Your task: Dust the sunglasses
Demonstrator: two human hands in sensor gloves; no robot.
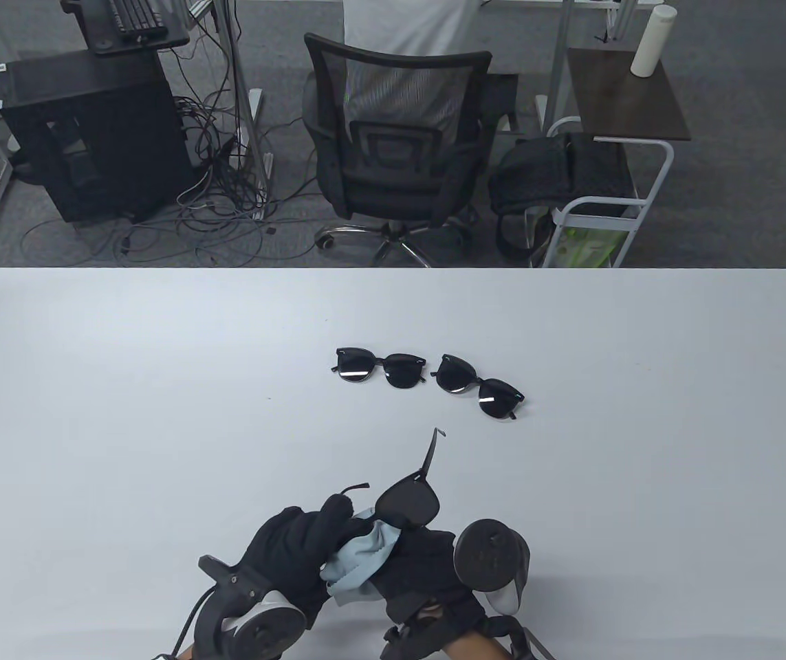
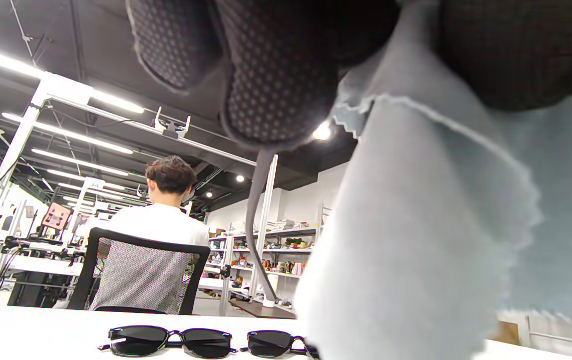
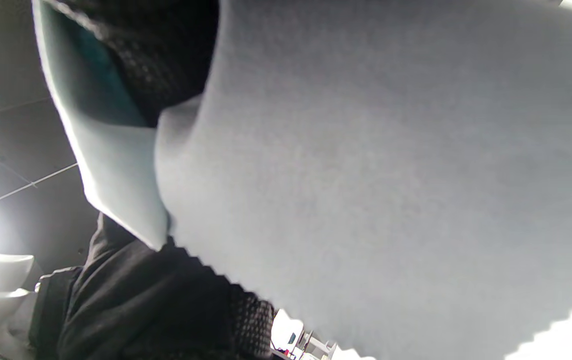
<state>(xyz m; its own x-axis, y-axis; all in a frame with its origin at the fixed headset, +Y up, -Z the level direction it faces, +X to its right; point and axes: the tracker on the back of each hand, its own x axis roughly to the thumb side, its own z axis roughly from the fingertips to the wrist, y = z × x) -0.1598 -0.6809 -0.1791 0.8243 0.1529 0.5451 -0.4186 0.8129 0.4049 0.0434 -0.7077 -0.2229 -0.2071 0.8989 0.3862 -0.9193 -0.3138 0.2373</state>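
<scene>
I hold one pair of black sunglasses above the table's near middle, one temple pointing away from me. My left hand grips its left side; in the left wrist view a temple hangs below my fingers. My right hand presses a light blue cloth against the glasses. The cloth fills the right wrist view and hangs at the right of the left wrist view. Two more black pairs lie folded on the white table, one at the centre and one to its right.
Beyond the table's far edge stand an office chair with a seated person, a black computer tower with floor cables, and a white cart. The two lying pairs also show in the left wrist view.
</scene>
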